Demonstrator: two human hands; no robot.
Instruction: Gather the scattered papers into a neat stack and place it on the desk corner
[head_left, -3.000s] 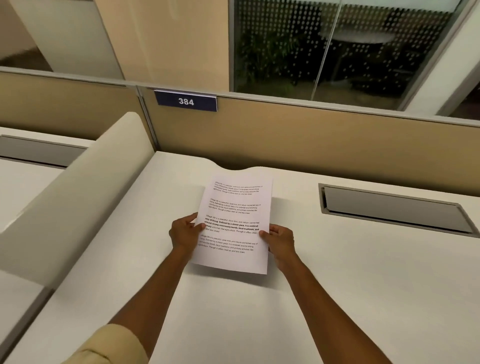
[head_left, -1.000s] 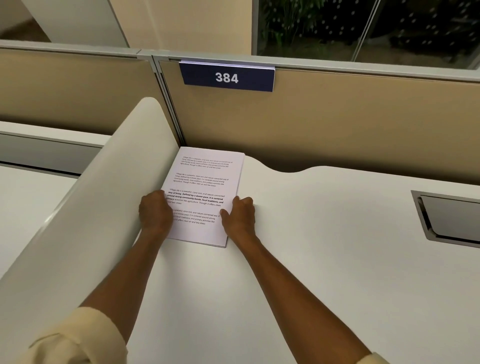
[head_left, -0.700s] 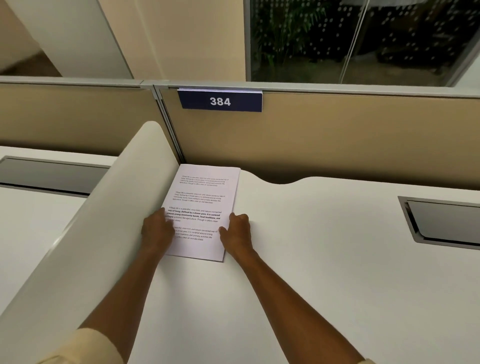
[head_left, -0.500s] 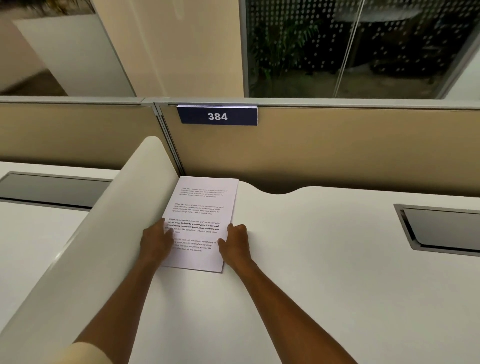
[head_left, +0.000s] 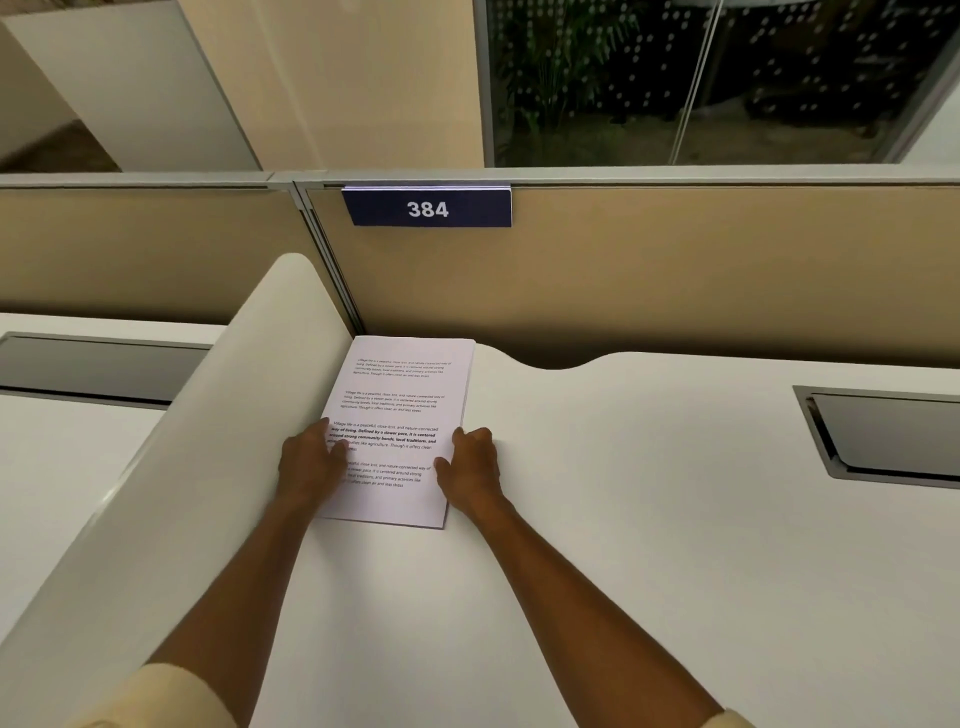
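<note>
The stack of papers (head_left: 402, 415) lies flat on the white table (head_left: 623, 545), a little left of the frame's centre, with its far end pushed into the corner where the curved white side divider (head_left: 208, 441) meets the tan partition (head_left: 649, 280). Its edges look squared, and the right side shows a thin band of sheet edges, so it is probably only a few sheets thick: light, limp, and prone to fan or slide on the smooth tabletop if pushed from one side only. Pinching both long edges, or pressing flat from above, would likely keep the sheets aligned; lifting by one corner would let them droop and splay.

The left hand (head_left: 311, 462) rests palm down on the stack's left edge, fingers spread over the print. The right hand (head_left: 470, 467) is loosely curled against the right edge, knuckles on the table, thumb touching the paper. Neither hand grips the stack; they bracket it from both sides.

The top sheet carries four short paragraphs of small print. The third begins "Village life is a peaceful, close-knit, and nature-connected way of living", partly in bold. Above, near the upper centre, a dark blue plate (head_left: 428, 209) on the partition reads "384". No brand marks are visible.
</note>
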